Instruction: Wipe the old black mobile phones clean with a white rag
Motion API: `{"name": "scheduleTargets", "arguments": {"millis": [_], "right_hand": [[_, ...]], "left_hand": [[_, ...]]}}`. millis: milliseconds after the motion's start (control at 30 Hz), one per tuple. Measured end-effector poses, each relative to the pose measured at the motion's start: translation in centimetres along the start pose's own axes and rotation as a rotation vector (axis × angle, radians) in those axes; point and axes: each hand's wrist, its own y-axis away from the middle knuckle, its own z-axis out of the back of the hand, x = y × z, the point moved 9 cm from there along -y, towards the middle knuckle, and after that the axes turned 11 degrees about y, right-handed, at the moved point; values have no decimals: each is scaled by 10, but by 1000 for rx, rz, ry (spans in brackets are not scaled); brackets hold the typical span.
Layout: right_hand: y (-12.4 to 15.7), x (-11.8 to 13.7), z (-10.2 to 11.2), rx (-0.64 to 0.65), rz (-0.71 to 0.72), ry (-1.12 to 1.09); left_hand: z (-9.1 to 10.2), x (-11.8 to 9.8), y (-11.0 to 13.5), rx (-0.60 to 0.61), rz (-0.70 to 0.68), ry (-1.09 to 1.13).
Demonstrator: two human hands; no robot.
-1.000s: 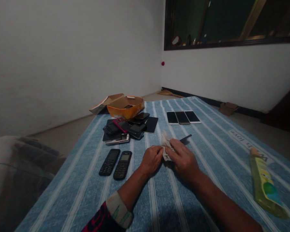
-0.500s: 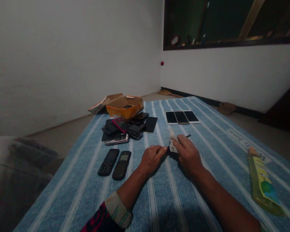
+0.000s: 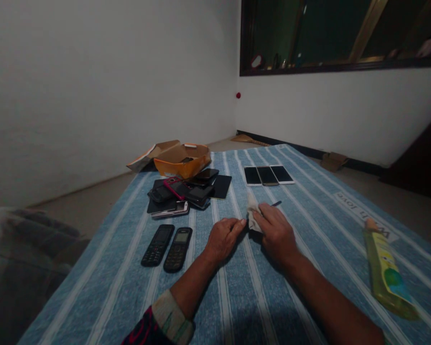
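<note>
My right hand [image 3: 277,235] is closed on a crumpled whitish cloth [image 3: 253,214], which sticks up past the fingers. Just left of it, my left hand [image 3: 223,238] has its fingers pressed together, thumb tip close to the cloth; what it pinches, if anything, is hidden. The tip of a thin dark object [image 3: 276,203] shows behind my right hand, its kind unclear. Two black keypad phones lie to the left, one with a dark screen [image 3: 158,244] and one with a paler screen [image 3: 178,249]. Beyond my hands, three smartphones [image 3: 267,176] lie side by side.
A heap of phones [image 3: 187,191] lies before an open orange box [image 3: 182,165] at the far left. A bottle of yellow-green liquid [image 3: 390,275] lies at the right. Blue striped cloth [image 3: 104,268] covers the surface. A wall and a dark window [image 3: 326,33] stand behind.
The view has shifted slightly, so most things sit a little further left. The dark bit seen between my left fingertips and the cloth is now mostly hidden. Both hands keep nearly the same pose.
</note>
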Motion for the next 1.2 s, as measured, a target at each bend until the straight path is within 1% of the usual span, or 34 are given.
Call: {"name": "scheduleTargets", "arguments": {"millis": [100,167,233,400,467,500,533,600,700,767,833,900,1000,1100,1200], "right_hand": [[-4,19,4,-31,50,-11],[-6,19,3,-30,47,5],[-7,7,-1,-21,15,41],[-4,-44,-14,44,-143,145],[-4,-54,-18,59,-180,164],[-4,-55,-19,62,-184,165],[-4,-52,-20,63,-180,159],[-4,-39,-21,50,-152,128],[-4,-9,-16,-33,-89,31],[-3,9,-13,-62,-65,-46],[-5,22,-12,-38,-48,-121],[-7,26,-11,7,-54,-175],[-12,24,-7,45,-75,-225],[-18,19,-6,33,-72,-234],[-22,11,-9,24,-60,-228]], "left_hand": [[0,0,-1,4,-15,-4],[1,0,-1,1,-16,-11],[2,0,-2,5,-16,-18],[4,1,-2,-5,-2,-18],[5,3,-2,-11,11,-11],[5,3,-2,-14,13,-8],[6,4,-2,-17,12,-4],[6,5,-2,-21,4,8],[6,6,-2,-21,-3,25],[8,8,-1,-34,4,42],[9,9,-1,-35,1,86],[9,9,0,-26,0,126],[9,10,0,-20,11,128],[9,11,-1,-24,38,93],[11,9,-1,-27,61,70]]}}
